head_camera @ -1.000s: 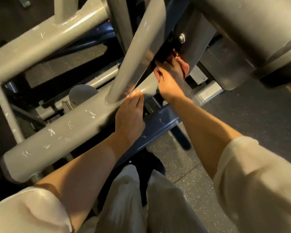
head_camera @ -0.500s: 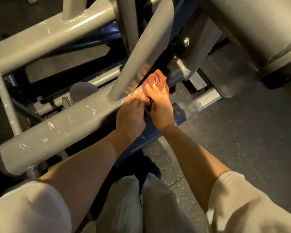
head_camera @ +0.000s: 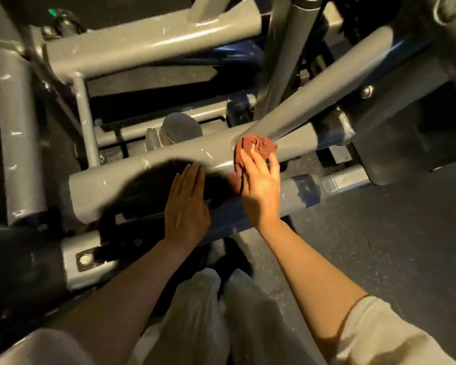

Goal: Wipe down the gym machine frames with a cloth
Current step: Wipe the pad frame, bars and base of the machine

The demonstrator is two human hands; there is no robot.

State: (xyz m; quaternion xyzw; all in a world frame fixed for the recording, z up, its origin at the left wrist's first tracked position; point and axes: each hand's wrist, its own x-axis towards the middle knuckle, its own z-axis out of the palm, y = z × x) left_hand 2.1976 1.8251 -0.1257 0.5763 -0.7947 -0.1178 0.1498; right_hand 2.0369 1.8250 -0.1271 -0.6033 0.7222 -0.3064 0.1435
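A thick grey frame tube [head_camera: 132, 177] of the gym machine runs across the middle, joined by a slanting grey tube [head_camera: 321, 101] from the upper right. A crumpled red-brown cloth [head_camera: 258, 146] lies on the thick tube at that joint. My right hand [head_camera: 261, 188] presses the cloth against the tube with fairly straight fingers. My left hand [head_camera: 187, 204] rests flat on the same tube, just left of the cloth, fingers straight and together.
More grey tubes [head_camera: 153, 46] cross behind, and a grey upright [head_camera: 16, 143] stands at the left. A blue bar [head_camera: 300, 191] runs under my right hand. A dark padded part [head_camera: 13, 270] is at the lower left. Speckled dark floor [head_camera: 379, 246] lies to the right.
My right hand drew the cloth back from the recess near the bolt to the tube joint. My left hand slid a little left along the tube. My view pulled back and up.
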